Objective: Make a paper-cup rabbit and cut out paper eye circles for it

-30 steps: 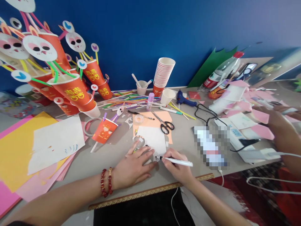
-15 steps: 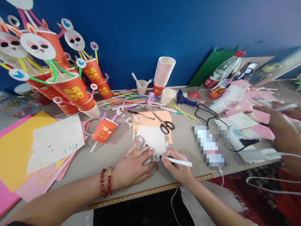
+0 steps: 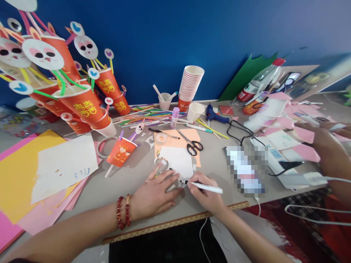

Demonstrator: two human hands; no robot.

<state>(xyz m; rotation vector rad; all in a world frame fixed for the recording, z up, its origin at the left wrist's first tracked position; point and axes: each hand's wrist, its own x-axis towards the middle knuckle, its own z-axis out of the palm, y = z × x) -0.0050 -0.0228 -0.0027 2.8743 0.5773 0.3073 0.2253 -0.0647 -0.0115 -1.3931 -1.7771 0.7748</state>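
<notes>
The grey surface (image 3: 214,146) before me, edged with patterned trim (image 3: 164,227), carries coloured sheets (image 3: 18,182) at my left, a small red cup (image 3: 121,152), and an orange sheet (image 3: 174,143) partly under white paper (image 3: 179,159), just beyond my left hand (image 3: 157,194). Farther back sit loose coloured sticks (image 3: 148,114), a glue stick (image 3: 174,119), stacked cups (image 3: 191,86) and a blue glue gun (image 3: 218,117).

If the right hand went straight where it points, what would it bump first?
Probably the left hand, just beyond the tip of the slim white marker, though depth is hard to judge.

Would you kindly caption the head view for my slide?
Right hand holds slim white marker over small white paper beside left hand.
</notes>
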